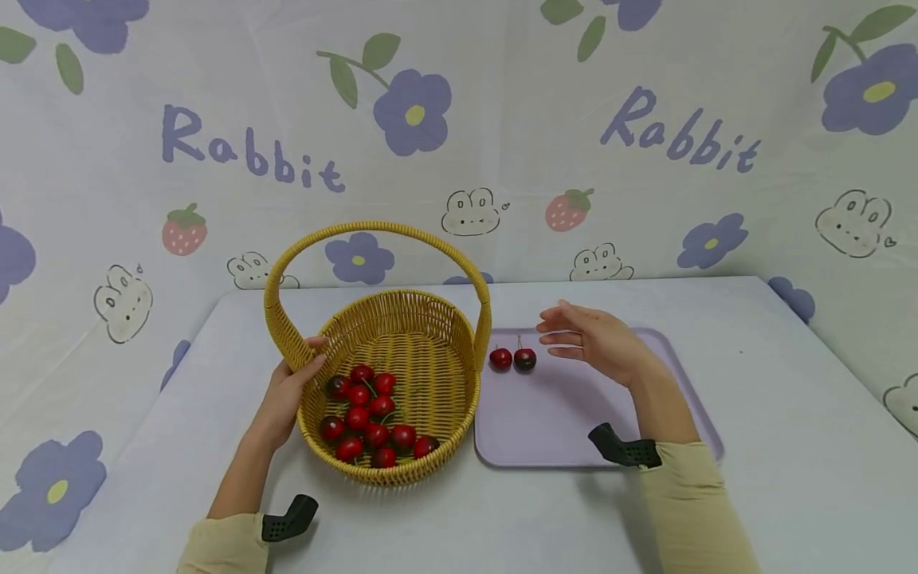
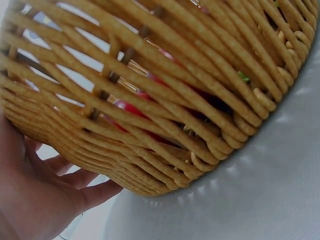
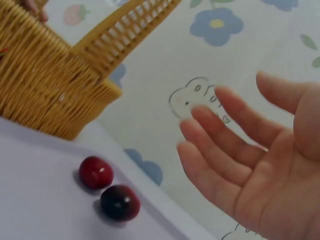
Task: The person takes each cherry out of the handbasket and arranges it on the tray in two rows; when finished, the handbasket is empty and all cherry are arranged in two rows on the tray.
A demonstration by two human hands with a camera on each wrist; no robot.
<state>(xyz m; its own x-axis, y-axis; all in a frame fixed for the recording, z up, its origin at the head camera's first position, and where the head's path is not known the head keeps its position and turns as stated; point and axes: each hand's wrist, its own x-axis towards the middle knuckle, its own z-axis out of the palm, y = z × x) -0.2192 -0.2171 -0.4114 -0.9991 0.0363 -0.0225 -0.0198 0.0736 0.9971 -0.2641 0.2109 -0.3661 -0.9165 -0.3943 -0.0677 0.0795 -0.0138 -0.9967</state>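
Observation:
My left hand (image 1: 290, 391) grips the left rim of a yellow woven basket (image 1: 387, 477), at the foot of its tall arched handle (image 1: 380, 228). Several dark red cherries (image 1: 376, 435), some with green stems, lie in the near left part of the basket. In the left wrist view, red shows through the gaps in the weave (image 2: 165, 125). Over a lilac tray (image 1: 545, 430), my right hand (image 1: 598, 343) hovers with relaxed fingers and holds nothing. Two cherries, a red one (image 3: 96, 173) and a darker one (image 3: 120, 203), lie side by side on the tray, left of that hand.
The basket stands on a white-covered table (image 1: 774, 414), beside the tray's left edge. Behind the table hangs a white cloth (image 1: 502, 104) printed with flowers, rabbits and strawberries. A black piece sits at each wrist, such as the right wrist piece (image 1: 624, 448).

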